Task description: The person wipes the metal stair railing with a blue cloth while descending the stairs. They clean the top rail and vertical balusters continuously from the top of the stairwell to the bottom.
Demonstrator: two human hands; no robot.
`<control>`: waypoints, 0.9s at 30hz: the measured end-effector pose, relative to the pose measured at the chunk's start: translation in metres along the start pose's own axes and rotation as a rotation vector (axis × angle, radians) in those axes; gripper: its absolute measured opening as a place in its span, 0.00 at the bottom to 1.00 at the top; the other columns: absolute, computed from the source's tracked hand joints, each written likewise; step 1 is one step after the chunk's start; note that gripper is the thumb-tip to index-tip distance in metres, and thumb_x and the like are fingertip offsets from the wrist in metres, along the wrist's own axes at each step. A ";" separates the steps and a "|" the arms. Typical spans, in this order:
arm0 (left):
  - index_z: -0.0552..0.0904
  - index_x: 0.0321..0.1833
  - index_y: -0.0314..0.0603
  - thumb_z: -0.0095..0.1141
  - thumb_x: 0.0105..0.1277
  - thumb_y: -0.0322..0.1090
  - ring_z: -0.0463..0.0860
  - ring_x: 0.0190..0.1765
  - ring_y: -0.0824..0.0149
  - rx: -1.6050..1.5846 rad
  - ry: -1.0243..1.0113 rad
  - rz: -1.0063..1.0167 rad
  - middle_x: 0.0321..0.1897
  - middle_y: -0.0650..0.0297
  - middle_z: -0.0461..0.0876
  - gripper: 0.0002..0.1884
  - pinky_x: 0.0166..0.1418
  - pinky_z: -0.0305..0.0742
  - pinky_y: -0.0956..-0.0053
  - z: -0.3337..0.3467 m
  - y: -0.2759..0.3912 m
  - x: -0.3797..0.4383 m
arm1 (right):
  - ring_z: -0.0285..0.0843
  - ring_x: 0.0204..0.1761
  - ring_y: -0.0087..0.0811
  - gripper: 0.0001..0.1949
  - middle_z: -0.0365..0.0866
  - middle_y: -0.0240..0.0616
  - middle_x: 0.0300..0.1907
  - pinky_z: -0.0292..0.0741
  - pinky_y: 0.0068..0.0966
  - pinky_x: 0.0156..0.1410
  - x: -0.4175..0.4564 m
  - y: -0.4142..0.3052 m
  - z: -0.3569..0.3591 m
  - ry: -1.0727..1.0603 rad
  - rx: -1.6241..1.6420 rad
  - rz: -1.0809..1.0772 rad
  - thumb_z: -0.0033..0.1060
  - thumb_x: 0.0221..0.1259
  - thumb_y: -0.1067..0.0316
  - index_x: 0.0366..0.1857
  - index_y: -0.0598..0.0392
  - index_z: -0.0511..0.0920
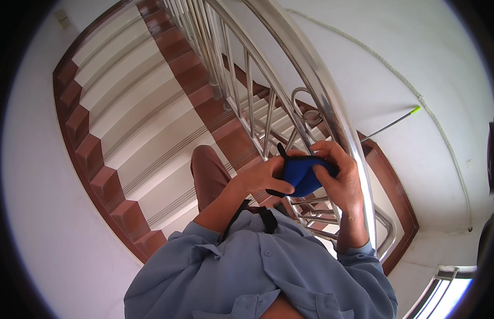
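Note:
My left hand (267, 175) grips the near left edge of a folded blue cloth item (304, 175) with black trim, its thumb lying along the front. A black strap or loop sticks up from the item's upper left corner. On the other side, my right hand (338, 175) holds the item between thumb and fingers, close beside the stainless steel handrail (324, 79). What kind of cloth item it is cannot be told. Parts of it are hidden by my fingers. Both hands are in front of my body, over the railing.
A staircase (143, 115) of pale steps with red-brown tiled edges lies at the left. Metal balusters (249, 91) stand under the handrail. A pole with a green end (394, 123) leans by the right wall. A barred window (442, 295) is at the lower right.

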State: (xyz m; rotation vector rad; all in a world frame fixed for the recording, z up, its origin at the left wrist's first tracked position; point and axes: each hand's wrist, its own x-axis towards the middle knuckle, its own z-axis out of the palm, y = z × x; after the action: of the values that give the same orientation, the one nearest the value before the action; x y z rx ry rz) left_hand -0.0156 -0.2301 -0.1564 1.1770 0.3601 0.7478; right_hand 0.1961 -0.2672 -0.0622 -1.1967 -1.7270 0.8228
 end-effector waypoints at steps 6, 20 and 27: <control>0.85 0.59 0.36 0.65 0.78 0.37 0.83 0.50 0.78 -0.083 0.221 -0.138 0.44 0.69 0.87 0.14 0.57 0.79 0.77 0.006 0.010 0.008 | 0.79 0.34 0.21 0.19 0.81 0.33 0.32 0.75 0.21 0.40 -0.005 -0.009 -0.022 -0.113 0.055 0.044 0.64 0.60 0.83 0.55 0.59 0.81; 0.87 0.43 0.36 0.65 0.78 0.42 0.71 0.35 0.82 0.353 0.272 0.211 0.29 0.75 0.77 0.14 0.38 0.69 0.79 0.043 0.094 0.045 | 0.76 0.47 0.26 0.30 0.82 0.37 0.59 0.75 0.27 0.57 -0.038 -0.001 -0.086 -0.061 0.153 -0.048 0.78 0.52 0.81 0.63 0.63 0.79; 0.87 0.50 0.37 0.62 0.80 0.43 0.74 0.40 0.83 0.145 0.218 0.109 0.35 0.77 0.80 0.14 0.44 0.71 0.82 0.048 0.077 0.039 | 0.77 0.62 0.30 0.28 0.80 0.41 0.59 0.68 0.27 0.72 -0.045 0.001 -0.112 0.185 0.270 -0.072 0.59 0.60 0.86 0.67 0.63 0.75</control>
State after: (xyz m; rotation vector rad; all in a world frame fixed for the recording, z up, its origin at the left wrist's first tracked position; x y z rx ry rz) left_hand 0.0157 -0.2222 -0.0628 1.2619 0.5414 0.9615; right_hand 0.3059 -0.3038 -0.0291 -0.9902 -1.4495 0.8438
